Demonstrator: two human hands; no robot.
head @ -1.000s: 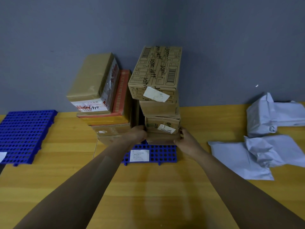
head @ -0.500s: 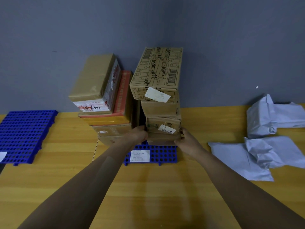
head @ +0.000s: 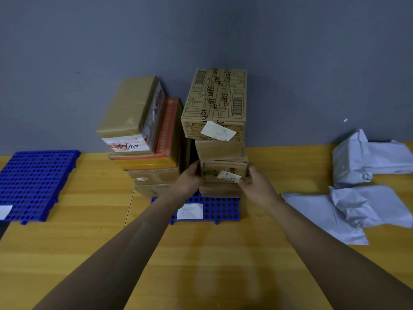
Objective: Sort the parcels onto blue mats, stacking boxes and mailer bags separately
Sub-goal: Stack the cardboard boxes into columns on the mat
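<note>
On a yellow wooden table [head: 67,253] by a plain grey wall [head: 67,41], the parcels are set out. At the far left lies a blue mat [head: 33,182] full of round holes, with a white paper [head: 5,211] at its near edge. Next comes a stack of brown boxes [head: 145,157]. Its top box has a white label with dark scribbled writing that is too hard to read, and it runs long from front to back. Beside it stands a taller stack of boxes [head: 218,139] on a second blue mat [head: 219,209], which has a white printed label [head: 190,211] with tiny words. The top box of this stack says "John Jeff" many times and has barcodes; it also runs long from front to back. The left hand [head: 187,182] and the right hand [head: 257,184] are apart and press on the two sides of a small box with a white label [head: 223,172] low in the tall stack. At the right lie crumpled pale grey mailer bags [head: 357,204] on the bare table.
</note>
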